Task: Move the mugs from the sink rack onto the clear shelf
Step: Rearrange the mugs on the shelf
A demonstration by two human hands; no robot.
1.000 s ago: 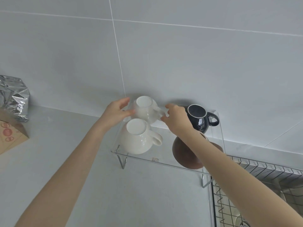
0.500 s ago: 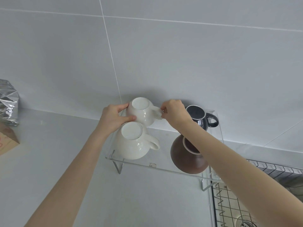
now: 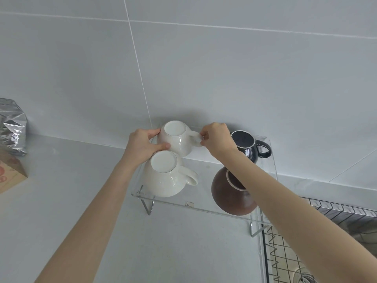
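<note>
White upturned mug (image 3: 177, 137) gripped by left hand (image 3: 142, 146), right hand (image 3: 217, 138) pinching its handle, brown mug (image 3: 228, 193) half hidden by forearm, sink rack (image 3: 285, 256) cut off.

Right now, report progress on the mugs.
Done: the front white mug, brown mug and dark blue mug sit upside down on the clear shelf. In hand: left hand and right hand hold the rear white mug. The visible sink rack shows no mugs.

foil bag (image 3: 12, 127), cardboard box (image 3: 10, 174), tiled wall (image 3: 224, 78)
</note>
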